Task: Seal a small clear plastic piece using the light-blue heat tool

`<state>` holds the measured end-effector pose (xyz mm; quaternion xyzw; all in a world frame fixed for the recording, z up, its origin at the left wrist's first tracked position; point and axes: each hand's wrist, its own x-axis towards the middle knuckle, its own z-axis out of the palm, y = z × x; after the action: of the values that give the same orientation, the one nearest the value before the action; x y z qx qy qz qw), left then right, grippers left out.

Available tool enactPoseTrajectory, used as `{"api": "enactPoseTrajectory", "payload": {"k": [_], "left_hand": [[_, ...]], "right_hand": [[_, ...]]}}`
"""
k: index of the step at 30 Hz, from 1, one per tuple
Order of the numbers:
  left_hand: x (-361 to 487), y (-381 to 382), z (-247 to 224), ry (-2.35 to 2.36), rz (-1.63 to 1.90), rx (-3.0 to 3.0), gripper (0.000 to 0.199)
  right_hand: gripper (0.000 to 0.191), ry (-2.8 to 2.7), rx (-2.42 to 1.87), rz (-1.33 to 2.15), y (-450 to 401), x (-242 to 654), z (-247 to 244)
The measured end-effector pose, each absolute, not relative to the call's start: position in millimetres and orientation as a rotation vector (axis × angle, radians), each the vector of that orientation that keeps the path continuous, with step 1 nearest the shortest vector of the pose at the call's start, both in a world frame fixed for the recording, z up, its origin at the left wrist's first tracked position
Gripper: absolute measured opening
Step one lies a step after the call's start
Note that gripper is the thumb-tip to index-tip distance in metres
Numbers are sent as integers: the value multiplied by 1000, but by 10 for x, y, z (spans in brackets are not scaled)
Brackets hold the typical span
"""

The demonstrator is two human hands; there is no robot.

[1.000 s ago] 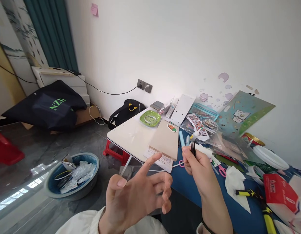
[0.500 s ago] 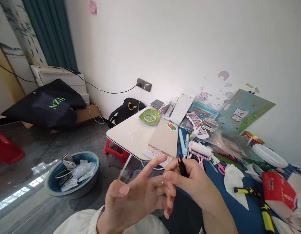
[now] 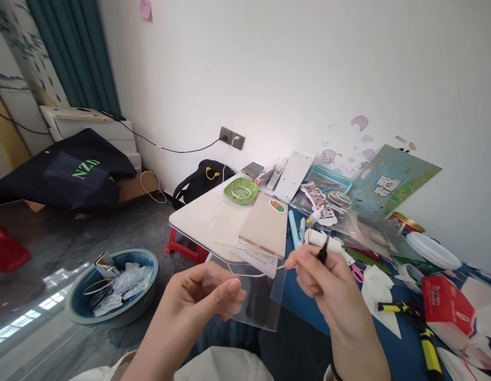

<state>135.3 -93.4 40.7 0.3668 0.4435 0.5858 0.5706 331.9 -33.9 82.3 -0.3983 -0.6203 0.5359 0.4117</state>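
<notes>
My left hand point(image 3: 207, 293) is closed, thumb pressed against curled fingers, at the edge of a clear plastic sheet point(image 3: 263, 307) that hangs over my lap. The sheet looks blank and tilts away to the right. In my right hand point(image 3: 324, 280) is a pair of black tweezers point(image 3: 323, 251), dark tips poking up above the fist. Fingers hide most of the tweezers. Just beyond both hands lie a beige board point(image 3: 265, 225) with a carrot sticker and a ruler-like printed strip point(image 3: 257, 256) at the white table's edge.
A white folding table point(image 3: 201, 217) carries a green plate point(image 3: 241, 190). To the right, a blue surface point(image 3: 309, 301) holds a lint roller point(image 3: 322, 241), pink scissors point(image 3: 357, 272), papers and a red packet point(image 3: 447, 304). A blue basin point(image 3: 114, 286) of scraps stands on the floor.
My hands have moved apart. The left fingers, spread before, have closed at the sheet's edge. My right hand has shifted right with the tweezers, and more of the sheet shows.
</notes>
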Motion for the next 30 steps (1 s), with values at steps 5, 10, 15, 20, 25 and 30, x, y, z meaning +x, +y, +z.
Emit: {"api": "enactPoseTrajectory", "payload": {"k": [5,10,15,20,25,30], "left_hand": [[1325,-996,448,999,1399,846,20],[1375,-1067,572,1036,1406,769,20],[1379,-1092,582,979,1395,707,22],[1379,-1104,581,910,1363,671,23],[1382,-1112,579,925,1385,678,23],[1366,-1110,534,940,1390,694,18]], "right_hand": [[31,-1423,-920,1407,-415,3356,899],[28,-1471,-857,1526,-543,3266,891],[25,-1421,-755,1548,-599,3154,870],[22,-1344,-677,1625,-599,3085,850],[9,-1328,-702,1336,-625,3072,784],[7,-1482,-801,1100,-681,3111,742]]}}
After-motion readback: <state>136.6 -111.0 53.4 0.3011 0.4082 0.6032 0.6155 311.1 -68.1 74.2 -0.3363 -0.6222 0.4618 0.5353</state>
